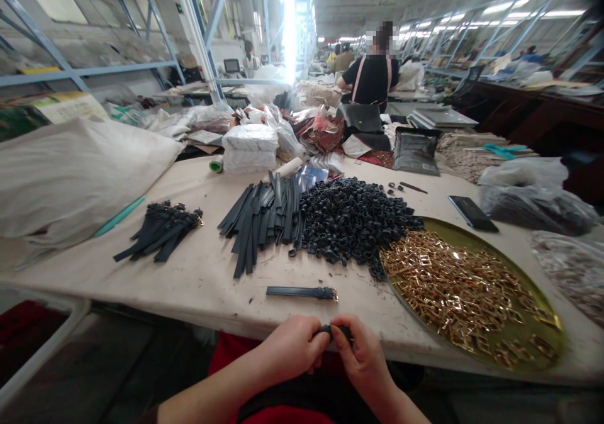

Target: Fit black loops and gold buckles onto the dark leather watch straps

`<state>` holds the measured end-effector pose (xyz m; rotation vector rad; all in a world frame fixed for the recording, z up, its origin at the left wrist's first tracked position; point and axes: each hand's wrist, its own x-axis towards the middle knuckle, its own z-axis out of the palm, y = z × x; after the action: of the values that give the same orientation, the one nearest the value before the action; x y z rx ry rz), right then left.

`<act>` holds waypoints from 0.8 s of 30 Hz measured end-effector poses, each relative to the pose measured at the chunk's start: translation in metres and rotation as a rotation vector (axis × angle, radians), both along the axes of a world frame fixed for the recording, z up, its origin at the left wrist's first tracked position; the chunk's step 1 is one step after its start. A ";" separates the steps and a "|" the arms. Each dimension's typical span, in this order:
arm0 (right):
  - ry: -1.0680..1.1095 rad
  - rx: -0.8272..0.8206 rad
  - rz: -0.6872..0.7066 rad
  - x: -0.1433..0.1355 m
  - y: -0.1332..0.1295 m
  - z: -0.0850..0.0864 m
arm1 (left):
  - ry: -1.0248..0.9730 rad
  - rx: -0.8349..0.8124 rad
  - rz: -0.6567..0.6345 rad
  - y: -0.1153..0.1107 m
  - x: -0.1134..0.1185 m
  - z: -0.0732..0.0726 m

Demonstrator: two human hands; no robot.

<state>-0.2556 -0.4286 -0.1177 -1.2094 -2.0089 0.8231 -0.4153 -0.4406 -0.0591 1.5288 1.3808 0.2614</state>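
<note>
Close together at the table's front edge, my left hand and my right hand both grip a small dark strap piece, mostly hidden by my fingers. Just beyond them lies a single black strap with a gold buckle. Farther back are a fan of plain black straps and a large heap of small black loops. At the right, a round gold tray holds many gold buckles. A bunch of buckled black straps rests at the left.
A phone and a thin dark tool lie at the right. White wrapped packs and plastic bags line the back and right. A big pale cloth bundle covers the left. A person in black sits beyond the table.
</note>
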 end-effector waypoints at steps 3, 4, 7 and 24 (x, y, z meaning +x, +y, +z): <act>-0.032 0.068 0.006 0.002 -0.002 -0.004 | -0.027 -0.014 0.019 -0.003 0.004 -0.003; -0.038 0.078 0.004 0.003 -0.002 -0.003 | -0.045 -0.026 0.025 -0.004 0.006 -0.002; -0.046 0.081 -0.012 0.005 0.000 0.003 | -0.091 -0.033 0.042 -0.004 0.010 0.002; -0.105 0.112 0.161 0.010 0.010 0.030 | 0.443 0.437 -0.064 -0.007 -0.007 0.011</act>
<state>-0.2454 -0.4181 -0.0875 -1.0580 -2.2289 0.7249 -0.4224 -0.4472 -0.0476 2.0800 1.6892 0.1990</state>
